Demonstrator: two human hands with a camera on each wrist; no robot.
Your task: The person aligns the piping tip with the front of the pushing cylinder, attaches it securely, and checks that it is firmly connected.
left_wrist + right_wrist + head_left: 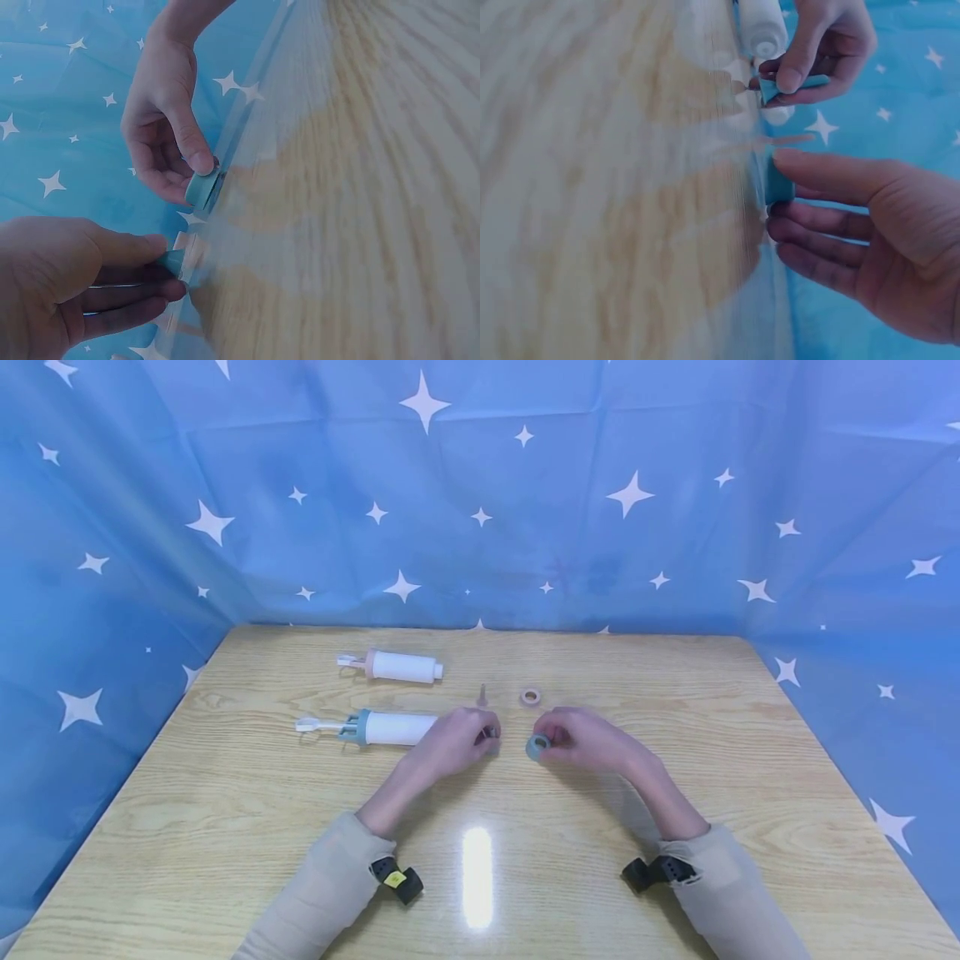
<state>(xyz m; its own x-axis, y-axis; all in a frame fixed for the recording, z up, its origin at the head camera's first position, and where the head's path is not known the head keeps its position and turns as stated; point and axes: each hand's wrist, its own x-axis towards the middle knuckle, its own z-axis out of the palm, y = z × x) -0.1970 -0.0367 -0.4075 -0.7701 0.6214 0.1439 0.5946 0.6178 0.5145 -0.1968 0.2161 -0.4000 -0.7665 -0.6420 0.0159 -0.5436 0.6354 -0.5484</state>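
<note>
My left hand (459, 739) pinches a small teal cone-shaped nozzle (172, 261) between thumb and fingers, its wider base down at the tabletop. To its right, my right hand (588, 739) holds a teal ring cap (532, 749) by the side, thumb against the fingers. The ring also sits close to the table in the right wrist view. Next to the left hand lies a white-barrelled syringe-like press (397, 728) with a teal collar and handle; its right end is hidden behind that hand.
Farther back lies a second white press (403, 667) with a pink collar. Beyond the hands stand a pink nozzle (482, 698) and a pink ring cap (529, 704). The wooden table (225, 827) ends at a blue star-patterned cloth (555, 543).
</note>
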